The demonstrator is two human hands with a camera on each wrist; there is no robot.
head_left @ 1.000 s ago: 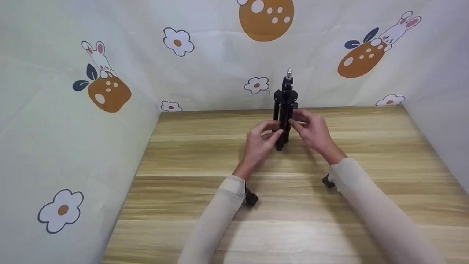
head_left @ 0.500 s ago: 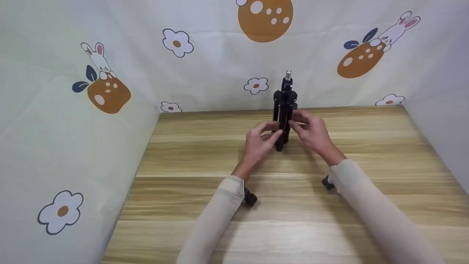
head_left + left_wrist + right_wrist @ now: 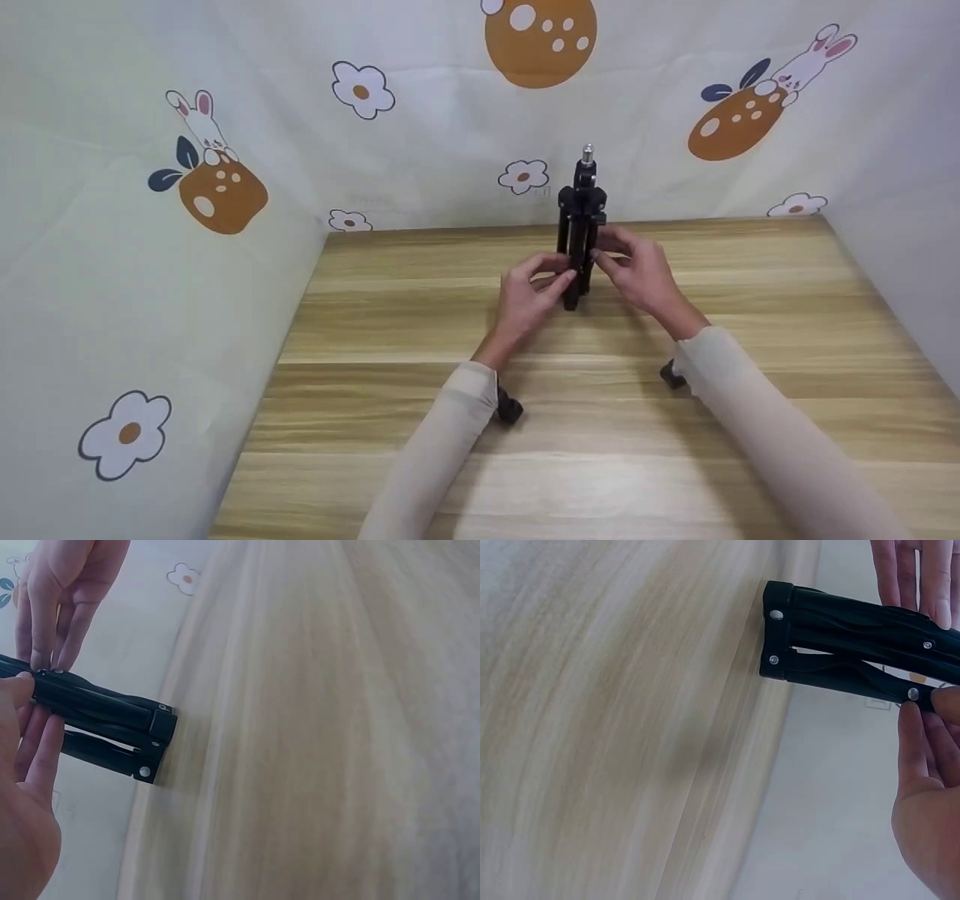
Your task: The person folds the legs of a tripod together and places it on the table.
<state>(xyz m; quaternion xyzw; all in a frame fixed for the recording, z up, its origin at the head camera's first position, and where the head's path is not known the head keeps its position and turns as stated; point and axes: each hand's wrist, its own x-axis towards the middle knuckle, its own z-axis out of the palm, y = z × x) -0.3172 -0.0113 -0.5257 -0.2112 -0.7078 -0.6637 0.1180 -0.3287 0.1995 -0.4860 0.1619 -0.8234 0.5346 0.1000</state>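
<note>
A small black tripod (image 3: 577,232) with a silver screw tip stands upright near the back of the wooden table, its legs folded together. My left hand (image 3: 526,296) pinches a leg low on the left side, between thumb and fingers. On the right, my right hand (image 3: 643,276) holds another leg with thumb and fingertips, slightly higher up. In the left wrist view the tripod's lower end (image 3: 112,709) shows riveted black struts with the left hand (image 3: 30,817) around them. The right wrist view shows the right thumb and fingers (image 3: 911,739) against a riveted strut.
The wood-grain table (image 3: 592,465) ends at the back against a pale cloth wall (image 3: 442,142) printed with flowers, rabbits and oranges. Similar pale walls stand at left and right. Black wrist mounts (image 3: 510,409) stick out under both sleeves.
The head view has shifted very slightly. Both hands keep their hold on the tripod, which stands in the same place with its legs still folded.
</note>
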